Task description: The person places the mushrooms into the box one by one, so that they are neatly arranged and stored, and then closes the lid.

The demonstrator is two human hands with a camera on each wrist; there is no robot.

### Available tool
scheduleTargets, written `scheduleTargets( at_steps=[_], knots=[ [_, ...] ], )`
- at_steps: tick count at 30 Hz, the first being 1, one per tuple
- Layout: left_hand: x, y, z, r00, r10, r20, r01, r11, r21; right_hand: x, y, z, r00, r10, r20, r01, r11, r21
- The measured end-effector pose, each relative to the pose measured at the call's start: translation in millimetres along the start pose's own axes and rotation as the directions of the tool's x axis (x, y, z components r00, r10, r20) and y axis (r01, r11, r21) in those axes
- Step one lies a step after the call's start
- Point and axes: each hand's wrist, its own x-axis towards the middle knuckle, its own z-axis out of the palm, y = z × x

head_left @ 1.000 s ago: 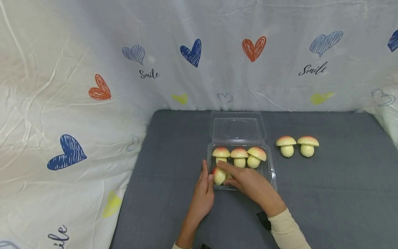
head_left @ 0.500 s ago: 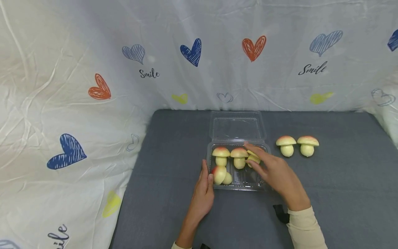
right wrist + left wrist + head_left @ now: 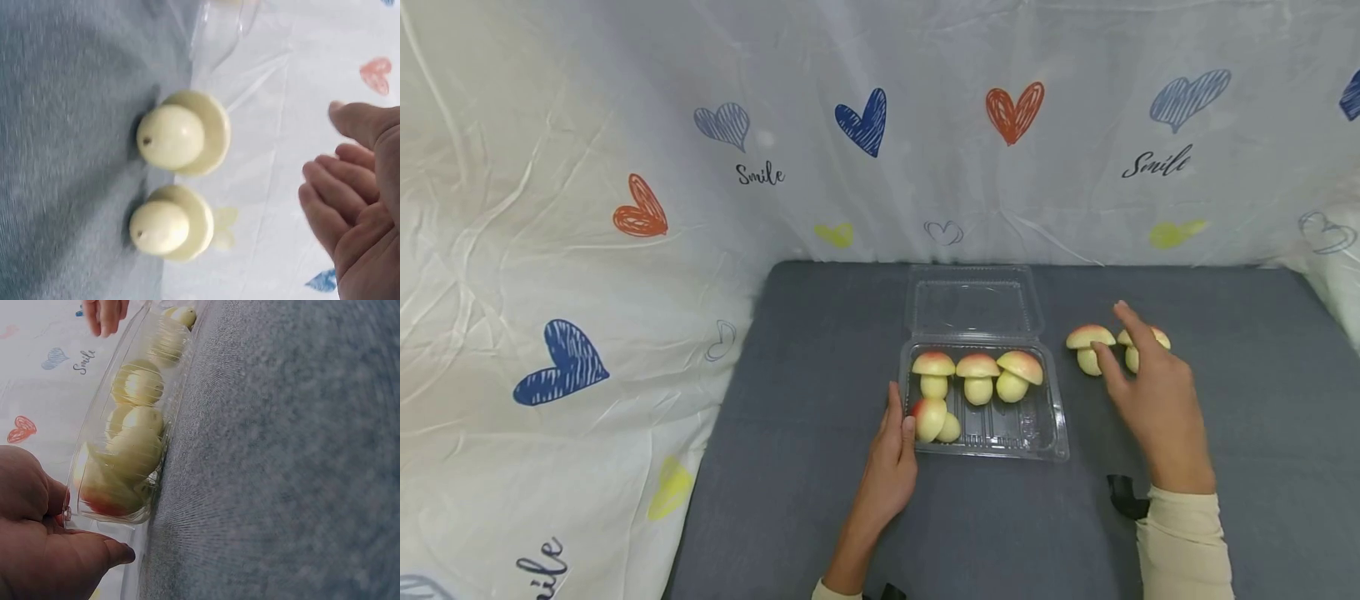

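A clear hinged plastic container [image 3: 1000,446] lies with its lid raised back. Inside, three mushroom-shaped pieces with pale stems and red-tinged caps form the back row, the right one [image 3: 1019,367] tilted. Another mushroom-shaped piece [image 3: 931,420] lies sideways at the front left. My left hand [image 3: 887,475] holds the container's left edge, its rim between thumb and fingers in the left wrist view. My right hand [image 3: 1157,408] hovers, fingers spread and holding nothing, over two loose mushroom-shaped pieces, the left one [image 3: 1088,337] and the right one [image 3: 159,228], which it partly covers in the head view.
The transparent lid [image 3: 973,302] lies behind the container. A grey cloth [image 3: 820,350] covers the table. White fabric [image 3: 940,192] printed with hearts hangs behind and at the left. A black strap [image 3: 1126,497] shows by the right sleeve.
My right hand has left the front-left mushroom-shaped piece, passed over the container and moved right to the two loose ones. My left hand stays at the container's edge.
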Motion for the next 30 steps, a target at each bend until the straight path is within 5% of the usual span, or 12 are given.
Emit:
scheduleTargets(
  at_steps=[9, 30],
  knots=[
    [0.7, 0.6, -0.5, 1.000, 0.005, 0.000, -0.005, 1.000, 0.016, 3.2, 28, -10, 0.976, 0.203, 0.074, -0.202, 0.979, -0.027],
    [1.0, 2.2, -0.2, 1.000, -0.011, -0.009, 0.011, 0.999, 0.040, 4.2, 60, -2, 0.936, 0.266, 0.228, -0.264, 0.964, -0.041]
  ],
)
